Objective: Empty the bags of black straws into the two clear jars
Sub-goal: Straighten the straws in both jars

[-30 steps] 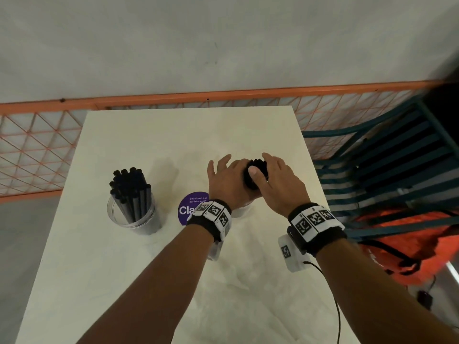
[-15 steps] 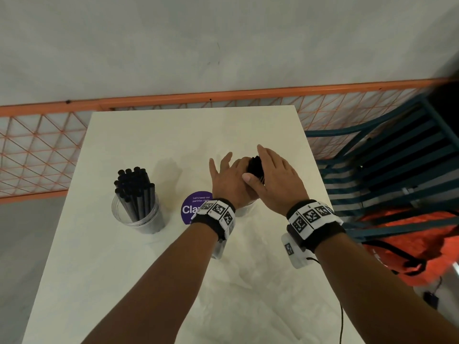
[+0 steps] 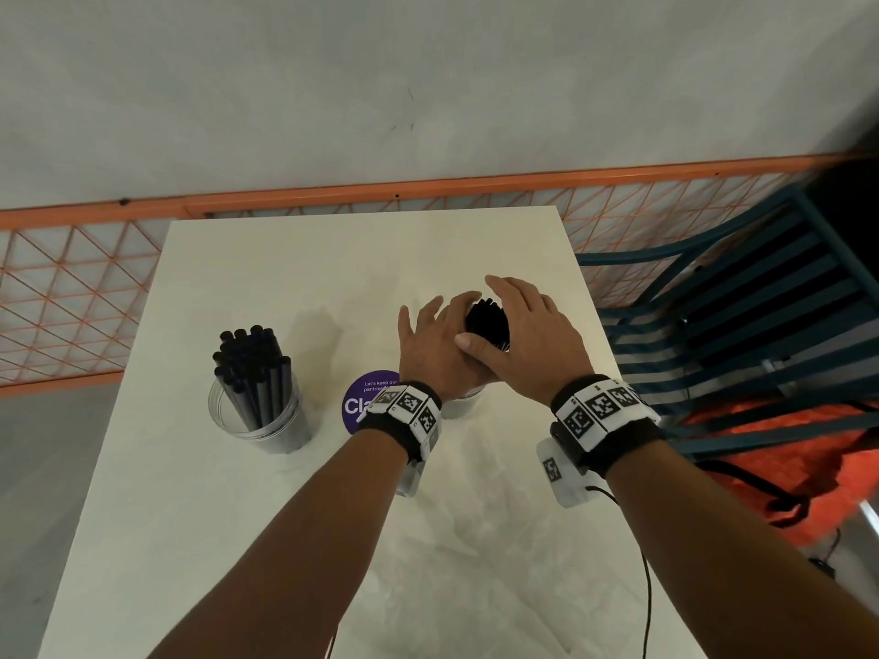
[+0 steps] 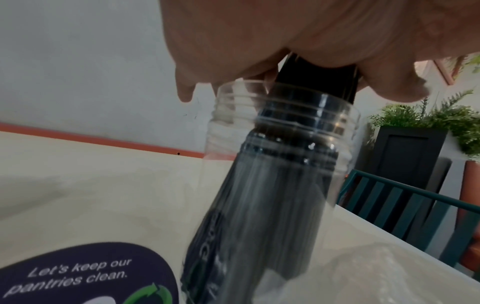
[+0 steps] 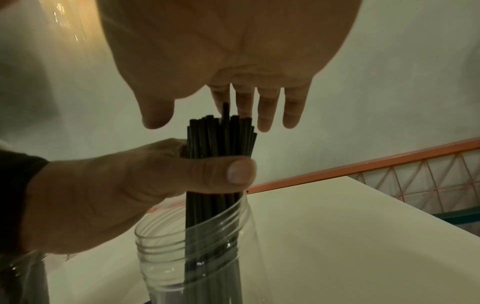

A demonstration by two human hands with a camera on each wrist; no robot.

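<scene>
A bundle of thin black straws [image 3: 487, 321] stands upright in a clear jar [image 5: 166, 257] at the table's middle right. My left hand [image 3: 435, 344] grips the bundle just above the jar's rim, its thumb [image 5: 233, 170] wrapped across the front. My right hand [image 3: 523, 325] is flat over the straw tops with its fingers [image 5: 267, 111] straight, at or just above the tips. A second clear jar [image 3: 280, 420] on the left holds several thicker black straws [image 3: 252, 368]. In the head view my hands hide most of the middle jar.
A round purple sticker [image 3: 366, 401] lies on the white table [image 3: 238, 539] between the jars. An orange mesh fence [image 3: 71, 297] runs behind the table. A teal slatted chair [image 3: 737, 302] stands at the right, with an orange bag [image 3: 808, 449] below it.
My right hand has let go of the bundle's top and straightened its fingers flat above it. My left hand keeps its grip on the straws.
</scene>
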